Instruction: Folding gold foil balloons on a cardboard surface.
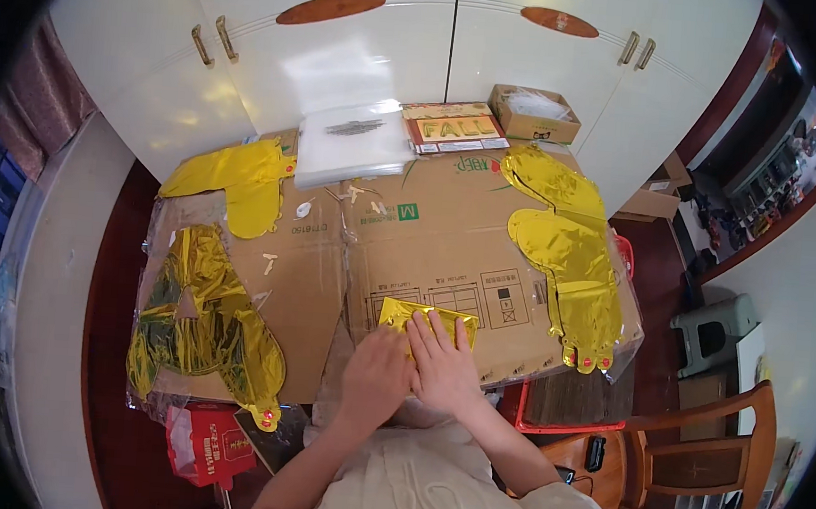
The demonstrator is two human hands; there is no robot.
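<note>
A small folded piece of gold foil balloon [404, 311] lies near the front edge of the cardboard, under both my hands. My right hand [440, 359] rests flat on it with the fingers spread. Beside it, my left hand [376, 371] has its fingers bent and pressed together at the foil's left edge; their tips are partly hidden. Flat gold foil letter balloons lie around: an A-shaped one [255, 338] at the left, another balloon [254, 187] at the far left, and more gold foil [577, 276] along the right side.
The cardboard [448, 229] covers the work surface. At the back are a stack of clear plastic bags [353, 161], a printed card [450, 127] and a small carton [535, 121]. White scraps [355, 194] lie mid-surface. A red bag [208, 444] and wooden chair [696, 459] stand nearby.
</note>
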